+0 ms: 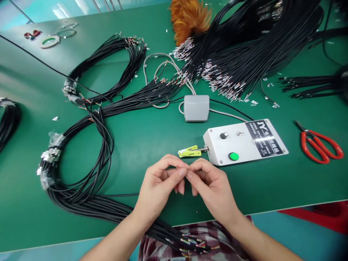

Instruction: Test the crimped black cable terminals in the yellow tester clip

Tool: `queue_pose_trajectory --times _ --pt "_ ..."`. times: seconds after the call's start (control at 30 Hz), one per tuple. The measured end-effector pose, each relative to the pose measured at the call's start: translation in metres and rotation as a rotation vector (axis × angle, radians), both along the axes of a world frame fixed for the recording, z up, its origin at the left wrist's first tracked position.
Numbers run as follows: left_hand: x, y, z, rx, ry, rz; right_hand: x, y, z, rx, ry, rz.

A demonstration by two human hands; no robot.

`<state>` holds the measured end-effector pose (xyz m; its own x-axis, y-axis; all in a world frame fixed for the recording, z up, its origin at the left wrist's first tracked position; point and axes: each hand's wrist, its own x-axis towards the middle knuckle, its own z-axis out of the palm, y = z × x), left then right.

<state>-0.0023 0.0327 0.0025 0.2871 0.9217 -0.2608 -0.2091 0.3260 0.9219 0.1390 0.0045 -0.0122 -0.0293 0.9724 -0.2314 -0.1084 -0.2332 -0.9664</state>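
Observation:
My left hand and my right hand meet above the table's front part, thumbs and forefingers pinched together tip to tip. A single black cable runs from the left into my left hand; its end is hidden by the fingers. Whatever the right fingertips pinch is too small to make out. Just beyond the fingers is a yellow-green clip on the shaft of a white control box with a knob, a switch and a green button. Below my left forearm, a black cable bundle ends in coloured wires over my lap.
Red-handled pliers lie right of the box, and a grey pedal behind it. Taped cable loops lie at left. A big cable pile and an orange feathery duster are at the back. Tape rings sit far left.

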Motion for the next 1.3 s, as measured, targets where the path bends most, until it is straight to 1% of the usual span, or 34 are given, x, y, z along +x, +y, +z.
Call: queue_pose_trajectory --times 0.07,0.13,0.2,0.3,0.33,0.37,0.4,0.47,0.6,0.7,0.83,0.93,1.0,1.07,1.13,1.17,1.23,1.3 --pt "0.0 -0.001 -0.003 -0.028 0.014 0.014 0.002 0.0 -0.001 0.008 -0.015 0.017" --pt "-0.001 -0.003 -0.006 -0.011 0.105 0.017 0.003 0.0 -0.002 0.037 -0.059 0.028" --pt "-0.003 -0.006 -0.008 0.117 0.274 0.032 0.004 0.0 -0.003 0.07 -0.126 0.037" --pt "-0.006 -0.009 -0.012 0.437 0.542 0.036 0.005 -0.001 -0.006 0.127 -0.262 0.063" --pt "-0.007 -0.009 -0.014 0.506 0.595 0.024 0.006 -0.001 -0.006 0.154 -0.312 0.075" --pt "-0.008 -0.009 -0.015 0.532 0.626 0.008 0.007 -0.002 -0.007 0.185 -0.366 0.087" --pt "-0.01 -0.008 -0.017 0.52 0.638 -0.008 0.008 -0.003 -0.007 0.219 -0.423 0.093" --pt "-0.012 -0.006 -0.019 0.433 0.625 -0.023 0.012 -0.008 -0.007 0.292 -0.535 0.072" --pt "-0.015 -0.004 -0.02 0.26 0.511 -0.003 0.014 -0.016 0.001 0.439 -0.766 -0.001" --pt "-0.016 -0.005 -0.017 0.207 0.434 -0.016 0.009 -0.013 0.01 0.523 -0.958 0.088" --pt "-0.018 -0.007 -0.016 0.228 0.409 -0.048 0.004 0.004 0.021 0.707 -1.196 0.265" --pt "-0.02 -0.007 -0.017 0.31 0.436 -0.066 0.013 0.014 0.027 0.832 -1.3 0.366" --pt "-0.02 -0.007 -0.017 0.352 0.467 -0.047 0.023 0.019 0.031 0.884 -1.35 0.391" --pt "-0.021 -0.005 -0.016 0.352 0.492 0.002 0.031 0.026 0.036 0.904 -1.397 0.368" --pt "-0.02 -0.003 -0.014 0.33 0.499 0.051 0.036 0.035 0.04 0.889 -1.466 0.338" --pt "-0.02 -0.001 -0.012 0.318 0.5 0.069 0.037 0.041 0.042 0.869 -1.505 0.349" --pt "-0.019 0.003 -0.01 0.301 0.514 0.085 0.036 0.052 0.044 0.807 -1.57 0.422" --pt "-0.019 0.007 -0.007 0.284 0.53 0.086 0.034 0.062 0.043 0.727 -1.583 0.523"
